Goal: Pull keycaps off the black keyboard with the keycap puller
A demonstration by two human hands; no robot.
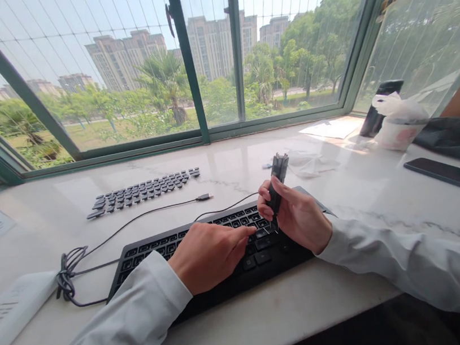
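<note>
Head view: two bare hands in pale sleeves meet over a black keyboard (269, 265) at the centre of the frame. The right hand (300, 214), on the right of centre, has its thumb and fingers closed around a slim dark tool (280, 169). The tool's long axis stands nearly upright, its top leaning a little to the right, while thin metal wires (276, 230) stick out below the fingers and point down at the keys. The left hand (213, 255) comes in from the lower left with its index finger stretched to the right; the fingertip is just left of the wires, at key level. Its other fingers curl under, and whether they hold anything cannot be told. Whether the wires touch a key is also too small to tell.

The keyboard's long side slants gently upward to the right. Many of its key places look like bare sockets, though some flat caps sit near the hands. In the upper left, loose keycaps (139, 197) lie in rows on the pale, marble-patterned table (235, 331). A cable (69, 269) is bundled at the left, and a USB plug (204, 197) lies above the keyboard. A white packet (14, 311) is at the lower left, a dark phone (455, 175) at the right, a white container (399, 131) beyond it. Across the top, green-framed windows (197, 85) look out on trees and tall buildings.
</note>
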